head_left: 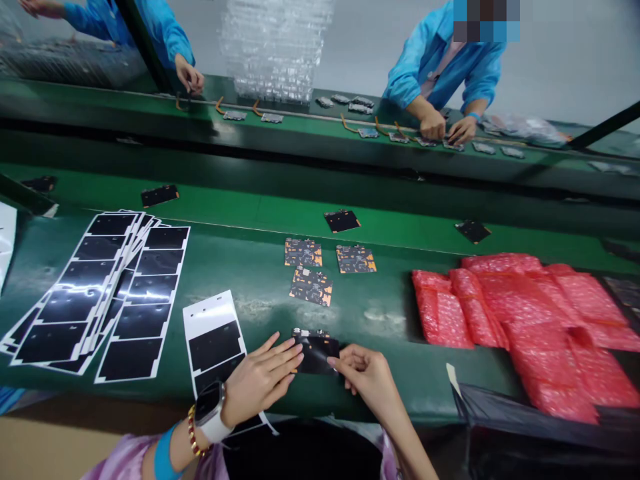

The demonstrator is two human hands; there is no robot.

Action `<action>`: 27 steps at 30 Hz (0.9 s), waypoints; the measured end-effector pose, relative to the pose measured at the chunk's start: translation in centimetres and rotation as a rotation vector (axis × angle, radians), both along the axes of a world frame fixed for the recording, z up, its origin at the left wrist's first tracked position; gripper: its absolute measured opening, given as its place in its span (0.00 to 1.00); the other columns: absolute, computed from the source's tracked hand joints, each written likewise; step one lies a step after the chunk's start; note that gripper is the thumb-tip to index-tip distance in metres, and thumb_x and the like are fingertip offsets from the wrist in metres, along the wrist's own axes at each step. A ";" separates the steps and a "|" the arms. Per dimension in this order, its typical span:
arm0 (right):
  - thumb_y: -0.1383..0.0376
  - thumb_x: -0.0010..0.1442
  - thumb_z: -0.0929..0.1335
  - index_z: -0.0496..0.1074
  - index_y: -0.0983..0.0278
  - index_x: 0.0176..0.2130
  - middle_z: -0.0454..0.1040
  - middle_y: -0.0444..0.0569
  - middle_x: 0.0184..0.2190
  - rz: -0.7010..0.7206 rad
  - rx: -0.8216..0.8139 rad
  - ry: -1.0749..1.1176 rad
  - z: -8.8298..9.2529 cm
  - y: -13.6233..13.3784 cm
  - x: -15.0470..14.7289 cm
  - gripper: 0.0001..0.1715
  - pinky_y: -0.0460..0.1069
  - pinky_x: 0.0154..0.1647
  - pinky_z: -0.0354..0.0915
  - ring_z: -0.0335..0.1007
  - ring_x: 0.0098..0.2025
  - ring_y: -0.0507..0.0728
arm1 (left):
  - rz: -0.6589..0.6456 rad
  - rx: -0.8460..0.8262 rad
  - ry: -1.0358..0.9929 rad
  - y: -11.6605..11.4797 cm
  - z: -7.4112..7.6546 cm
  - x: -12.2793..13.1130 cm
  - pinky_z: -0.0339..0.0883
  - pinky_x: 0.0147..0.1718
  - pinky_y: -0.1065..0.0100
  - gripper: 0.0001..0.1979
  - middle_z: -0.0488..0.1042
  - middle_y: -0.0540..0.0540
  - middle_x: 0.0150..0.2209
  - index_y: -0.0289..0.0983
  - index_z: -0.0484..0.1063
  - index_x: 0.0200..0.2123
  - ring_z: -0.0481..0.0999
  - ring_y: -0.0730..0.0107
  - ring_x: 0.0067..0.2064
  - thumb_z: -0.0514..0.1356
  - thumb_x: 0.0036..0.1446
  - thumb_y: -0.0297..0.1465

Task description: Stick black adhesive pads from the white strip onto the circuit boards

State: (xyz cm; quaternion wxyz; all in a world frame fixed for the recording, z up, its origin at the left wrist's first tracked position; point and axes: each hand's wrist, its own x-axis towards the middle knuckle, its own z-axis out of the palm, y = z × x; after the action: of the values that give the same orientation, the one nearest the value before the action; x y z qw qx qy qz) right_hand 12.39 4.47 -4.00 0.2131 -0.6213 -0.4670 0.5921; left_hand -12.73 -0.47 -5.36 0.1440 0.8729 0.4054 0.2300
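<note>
Two hands flank a black-filmed circuit board lying long axis left to right on the green worktop: the right hand pinches its right end between closed fingers, while the left hand rests open-fingered against its left edge

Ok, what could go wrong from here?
The bare left hand and right hand are on the black film over the circuit board, so fingerprints or a crooked film seem possible. The board sits near the bench's front edge and could slip off. The smartwatch and bracelet lie over the film sheet and might snag it.
</note>
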 end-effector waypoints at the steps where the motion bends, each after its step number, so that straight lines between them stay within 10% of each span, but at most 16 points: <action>1: 0.39 0.44 0.76 0.69 0.61 0.22 0.69 0.43 0.15 0.046 0.040 -0.058 0.1 0.1 0.1 0.31 0.45 0.16 0.57 0.61 0.15 0.51 | 0.002 0.002 -0.002 0.0 0.0 0.0 0.60 0.68 0.52 0.30 0.72 0.45 0.62 0.39 0.53 0.71 0.68 0.64 0.66 0.55 0.69 0.25; 7: 0.50 0.43 0.80 0.58 0.58 0.22 0.65 0.38 0.14 0.216 0.309 -0.530 1.4 1.4 2.1 0.31 0.47 0.23 0.53 0.65 0.18 0.54 | 0.002 0.005 -0.016 0.3 0.4 0.0 0.62 0.66 0.50 0.27 0.73 0.45 0.61 0.40 0.58 0.69 0.70 0.62 0.64 0.55 0.69 0.25; 13: 0.48 0.47 0.80 0.68 0.58 0.48 0.76 0.50 0.41 0.308 0.571 -0.575 1.8 1.0 -0.7 0.36 0.51 0.34 0.69 0.77 0.42 0.65 | -0.005 -0.004 -0.025 0.5 0.2 -0.1 0.63 0.65 0.52 0.27 0.74 0.45 0.60 0.41 0.59 0.69 0.71 0.63 0.64 0.55 0.70 0.25; 18: 0.66 0.41 0.82 0.65 0.59 0.40 0.72 0.47 0.41 0.419 0.531 -0.530 1.6 1.3 -0.8 0.32 0.52 0.40 0.68 0.72 0.43 0.62 | 0.063 0.024 -0.084 0.1 0.5 -0.6 0.64 0.65 0.51 0.22 0.71 0.45 0.63 0.40 0.63 0.66 0.67 0.62 0.67 0.54 0.71 0.28; 22: 0.65 0.57 0.72 0.63 0.59 0.37 0.69 0.39 0.28 0.383 0.448 -0.085 2.2 4.6 0.5 0.12 0.46 0.34 0.63 0.69 0.31 0.54 | 0.555 0.213 -0.304 -0.5 0.9 -0.9 0.48 0.71 0.40 0.19 0.71 0.45 0.63 0.44 0.71 0.59 0.57 0.55 0.72 0.55 0.69 0.25; 27: 0.50 0.56 0.72 0.64 0.60 0.40 0.75 0.44 0.33 0.167 0.601 0.004 4.5 17.3 -2.3 0.22 0.48 0.36 0.70 0.75 0.35 0.56 | 1.295 0.368 -0.391 -0.2 0.1 -1.3 0.46 0.68 0.34 0.11 0.68 0.31 0.63 0.35 0.75 0.49 0.56 0.39 0.71 0.59 0.67 0.32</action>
State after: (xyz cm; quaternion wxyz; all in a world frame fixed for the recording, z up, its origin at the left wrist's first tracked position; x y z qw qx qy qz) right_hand 10.12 21.73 0.51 0.3388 -0.4885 -0.6703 0.4442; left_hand -14.01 -0.62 -5.23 -0.1018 0.4087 0.7651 0.4870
